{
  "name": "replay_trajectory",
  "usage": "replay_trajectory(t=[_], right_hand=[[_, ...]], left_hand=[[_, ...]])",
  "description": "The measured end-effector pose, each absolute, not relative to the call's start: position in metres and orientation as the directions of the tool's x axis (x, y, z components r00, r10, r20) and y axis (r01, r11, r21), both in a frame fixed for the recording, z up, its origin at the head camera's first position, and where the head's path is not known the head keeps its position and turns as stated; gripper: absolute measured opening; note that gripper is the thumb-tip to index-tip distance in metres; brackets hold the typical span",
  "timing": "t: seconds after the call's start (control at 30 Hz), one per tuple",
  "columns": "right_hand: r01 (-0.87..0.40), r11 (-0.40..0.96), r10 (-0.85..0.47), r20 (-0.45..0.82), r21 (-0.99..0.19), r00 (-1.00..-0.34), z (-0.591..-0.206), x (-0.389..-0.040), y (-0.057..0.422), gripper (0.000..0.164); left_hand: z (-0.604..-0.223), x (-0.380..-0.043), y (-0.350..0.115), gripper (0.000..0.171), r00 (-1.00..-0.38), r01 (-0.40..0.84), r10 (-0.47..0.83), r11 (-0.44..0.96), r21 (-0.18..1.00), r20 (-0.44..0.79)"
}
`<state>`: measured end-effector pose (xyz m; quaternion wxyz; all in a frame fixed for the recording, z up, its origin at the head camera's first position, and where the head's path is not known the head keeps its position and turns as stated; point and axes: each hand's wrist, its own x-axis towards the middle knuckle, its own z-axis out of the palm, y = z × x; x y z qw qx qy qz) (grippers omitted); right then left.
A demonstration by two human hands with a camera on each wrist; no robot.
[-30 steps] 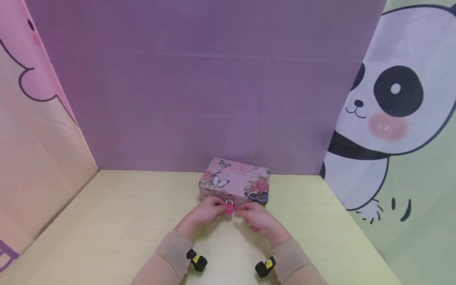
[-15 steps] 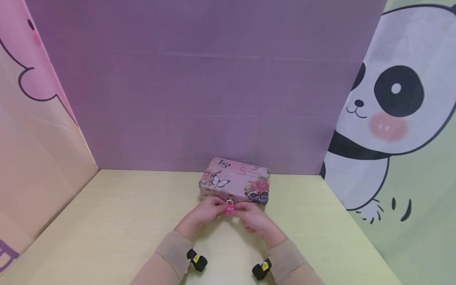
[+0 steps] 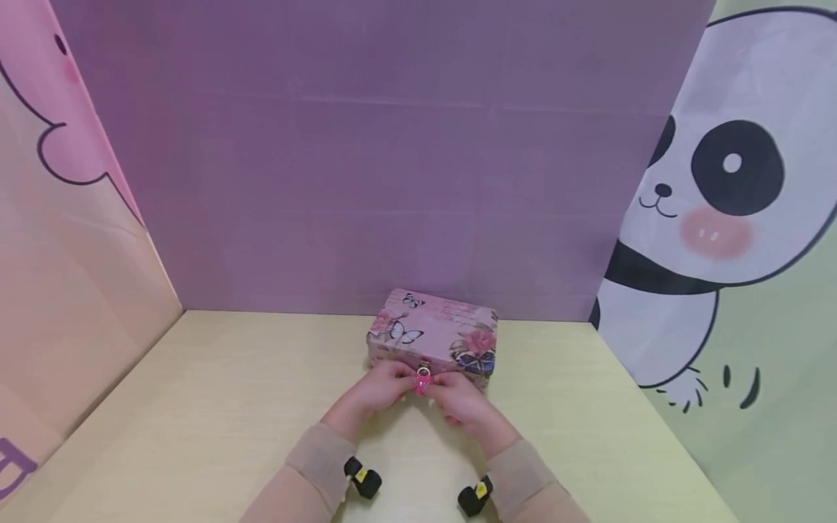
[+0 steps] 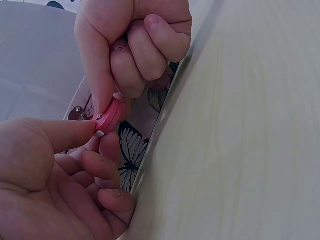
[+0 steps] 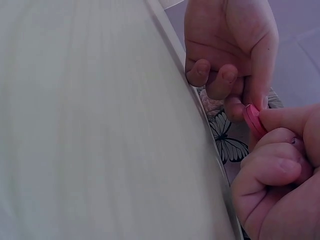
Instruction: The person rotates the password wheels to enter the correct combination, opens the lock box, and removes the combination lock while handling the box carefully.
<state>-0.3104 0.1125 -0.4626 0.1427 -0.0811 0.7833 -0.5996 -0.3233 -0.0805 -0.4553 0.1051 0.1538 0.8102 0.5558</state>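
A small pink padlock point(image 3: 423, 383) hangs by its shackle at the metal clasp point(image 3: 425, 364) on the front of a closed pink box point(image 3: 434, 327) with butterflies and roses. My left hand point(image 3: 378, 386) pinches the padlock's left side between thumb and fingers; its other fingers curl loosely in the left wrist view. My right hand point(image 3: 466, 402) holds the padlock from the right with thumb and forefinger, its remaining fingers folded in. In the right wrist view, fingertips cover most of the padlock point(image 5: 254, 120). Whether the shackle is locked cannot be seen.
The box stands on a pale wooden table point(image 3: 261, 407), close to the purple backdrop point(image 3: 327, 181) at the rear edge. A panda-printed panel point(image 3: 706, 218) rises on the right and a pink-and-beige panel point(image 3: 72, 254) on the left. Both wrists wear black cameras.
My right hand has moved left, and its fingers have closed in on the padlock. The padlock's face has turned a little. My left hand and the box stay nearly in place.
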Motion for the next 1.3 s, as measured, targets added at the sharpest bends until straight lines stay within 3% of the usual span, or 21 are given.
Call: replay_trajectory(t=[1.3], right_hand=[[0.088,0.237,-0.310,-0.162,-0.967,-0.937,-0.4584,-0.3083,0.1117,0.026]], left_hand=[[-0.4536,-0.3226,-0.0810,0.016,-0.933,0.116,0.360,0.336,0.935,-0.014]])
